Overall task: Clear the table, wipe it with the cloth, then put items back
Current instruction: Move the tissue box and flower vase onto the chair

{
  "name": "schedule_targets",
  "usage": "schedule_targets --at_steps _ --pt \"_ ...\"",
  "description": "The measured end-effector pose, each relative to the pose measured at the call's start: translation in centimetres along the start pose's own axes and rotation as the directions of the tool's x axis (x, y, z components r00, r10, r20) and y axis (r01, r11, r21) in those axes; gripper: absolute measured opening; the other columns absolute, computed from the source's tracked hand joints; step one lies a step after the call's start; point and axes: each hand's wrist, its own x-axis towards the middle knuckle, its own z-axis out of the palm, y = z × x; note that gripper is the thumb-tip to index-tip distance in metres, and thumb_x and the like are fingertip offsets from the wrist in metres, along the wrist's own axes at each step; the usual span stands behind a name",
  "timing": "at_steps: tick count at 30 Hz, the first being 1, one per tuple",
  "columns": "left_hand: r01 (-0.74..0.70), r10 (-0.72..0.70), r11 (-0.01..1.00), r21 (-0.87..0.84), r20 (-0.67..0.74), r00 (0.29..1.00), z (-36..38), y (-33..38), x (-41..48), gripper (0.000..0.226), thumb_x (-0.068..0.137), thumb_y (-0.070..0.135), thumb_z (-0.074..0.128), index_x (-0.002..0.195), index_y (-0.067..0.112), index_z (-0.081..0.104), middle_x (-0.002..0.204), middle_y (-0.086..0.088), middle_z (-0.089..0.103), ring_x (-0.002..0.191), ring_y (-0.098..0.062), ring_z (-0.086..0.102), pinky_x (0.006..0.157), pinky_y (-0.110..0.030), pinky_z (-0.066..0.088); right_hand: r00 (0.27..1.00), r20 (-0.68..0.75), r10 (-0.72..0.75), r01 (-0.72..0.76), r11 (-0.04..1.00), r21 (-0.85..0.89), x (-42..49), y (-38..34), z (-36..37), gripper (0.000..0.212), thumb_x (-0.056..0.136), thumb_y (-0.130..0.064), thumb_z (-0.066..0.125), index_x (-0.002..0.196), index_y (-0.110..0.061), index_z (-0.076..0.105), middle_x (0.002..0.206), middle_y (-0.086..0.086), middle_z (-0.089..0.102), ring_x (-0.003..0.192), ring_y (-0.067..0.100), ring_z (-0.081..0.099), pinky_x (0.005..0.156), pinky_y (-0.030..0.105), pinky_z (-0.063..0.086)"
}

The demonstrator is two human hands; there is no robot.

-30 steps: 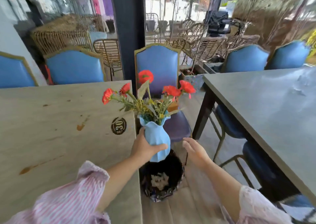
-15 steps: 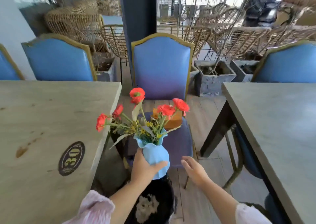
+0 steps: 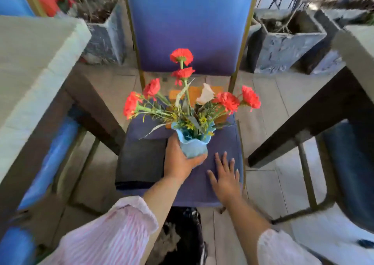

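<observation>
My left hand [image 3: 180, 159] grips a light blue vase [image 3: 194, 146] of red flowers [image 3: 228, 102], held upright low over the seat of a blue chair [image 3: 220, 143]. My right hand [image 3: 224, 175] is spread flat, fingers straight, just right of the vase above the seat. An orange box [image 3: 194, 94] sits at the back of the seat, partly hidden by the flowers. A dark folded item [image 3: 141, 159] lies on the seat's left side. The light wooden table [image 3: 30, 62] stands at the left.
A grey table [image 3: 358, 48] stands at the right, its dark leg [image 3: 303, 119] slanting toward the chair. Grey stone planters [image 3: 283, 42] stand behind the chair. A black bag [image 3: 182, 234] lies on the floor below my arms. More blue chairs [image 3: 48, 163] are tucked under the tables.
I have carried the vase away from the wooden table and lowered it toward the chair seat. My right hand has spread open beside it. The view has tilted down.
</observation>
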Motion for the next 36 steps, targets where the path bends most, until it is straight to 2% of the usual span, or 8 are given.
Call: schedule_targets --at_steps 4,15,19,22,25,30,33,36 --pt "-0.024 0.024 1.000 -0.016 0.022 0.999 1.7 -2.2 2.3 0.083 0.046 0.049 0.088 0.116 0.020 0.052 0.112 -0.001 0.063 0.106 -0.015 0.062 0.089 -0.044 0.053 0.993 -0.119 -0.003 0.002 1.000 -0.002 -0.1 0.1 2.2 0.090 0.065 -0.080 -0.019 0.139 -0.029 -0.021 0.146 -0.012 -0.028 0.139 0.012 -0.023 0.118 0.043 -0.007" --pt "-0.075 0.075 0.997 -0.008 0.026 0.997 2.8 -2.5 4.3 0.100 0.044 0.051 0.088 0.127 0.019 0.042 0.126 0.000 0.053 0.119 -0.016 0.052 0.100 -0.041 0.047 0.993 -0.115 0.009 -0.010 1.000 -0.014 0.1 0.2 2.4 0.077 0.069 -0.065 -0.011 0.137 -0.033 -0.026 0.144 -0.015 -0.034 0.134 0.007 -0.032 0.114 0.037 -0.018" --pt "-0.088 0.087 0.996 0.000 0.058 0.994 -0.2 -1.6 1.6 0.105 0.060 0.031 0.086 0.143 0.023 0.023 0.143 0.016 0.029 0.132 0.005 0.026 0.106 -0.003 0.025 0.967 -0.255 -0.028 0.035 0.999 0.021 -0.4 0.1 3.0 0.079 0.079 -0.060 0.001 0.149 -0.024 0.001 0.156 -0.007 -0.009 0.141 0.010 -0.016 0.116 0.037 -0.011" --pt "-0.077 0.080 0.996 0.043 -0.075 0.994 -3.7 -2.4 -2.2 0.071 0.081 0.038 0.067 0.140 0.023 0.030 0.141 0.014 0.033 0.138 -0.003 0.026 0.115 -0.019 0.023 0.909 -0.375 -0.181 0.243 0.962 0.126 -1.1 -1.2 3.9 0.060 0.091 -0.039 0.024 0.137 -0.008 0.046 0.152 0.009 0.032 0.144 0.017 0.014 0.115 0.052 0.023" --pt "-0.075 0.092 0.993 0.095 -0.193 0.977 -7.4 -5.4 -5.5 0.048 0.087 0.049 0.046 0.131 0.032 0.034 0.145 0.008 0.034 0.143 -0.014 0.024 0.113 -0.012 0.019 0.783 -0.438 -0.441 0.526 0.846 0.088 -1.9 -4.2 5.2 0.038 0.096 -0.028 0.036 0.123 -0.011 0.056 0.141 0.008 0.045 0.137 0.021 0.030 0.109 0.044 0.033" --pt "0.033 0.019 0.986 0.163 -0.309 0.951 -12.2 -9.6 -7.6 0.062 0.087 0.063 0.033 0.135 0.024 0.036 0.146 0.007 0.030 0.139 -0.006 0.026 0.113 -0.022 0.023 0.635 -0.155 -0.757 0.753 0.651 -0.092 -0.2 -12.0 6.3 0.055 0.087 -0.042 0.049 0.133 -0.011 0.048 0.144 0.009 0.045 0.139 0.025 0.032 0.110 0.043 0.025" --pt "0.110 -0.055 0.985 0.132 -0.365 0.929 -13.4 -10.4 -8.2 0.062 0.088 0.049 0.037 0.135 0.008 0.041 0.140 0.006 0.035 0.130 -0.001 0.031 0.107 -0.007 0.021 0.667 0.183 -0.722 0.744 0.656 -0.123 1.2 -14.7 7.0 0.080 0.087 -0.054 0.049 0.151 -0.019 0.016 0.158 -0.003 0.004 0.144 0.018 -0.004 0.117 0.038 0.001" --pt "0.180 -0.118 0.975 0.133 -0.375 0.919 -13.8 -10.8 -9.5 0.046 0.095 0.027 0.048 0.135 0.004 0.041 0.143 -0.005 0.040 0.129 -0.008 0.034 0.100 0.000 0.019 0.676 0.126 -0.726 0.721 0.615 -0.319 1.3 -15.8 7.7 0.062 0.089 -0.052 0.040 0.146 -0.028 0.031 0.155 -0.003 0.023 0.143 0.023 0.023 0.113 0.045 0.022"
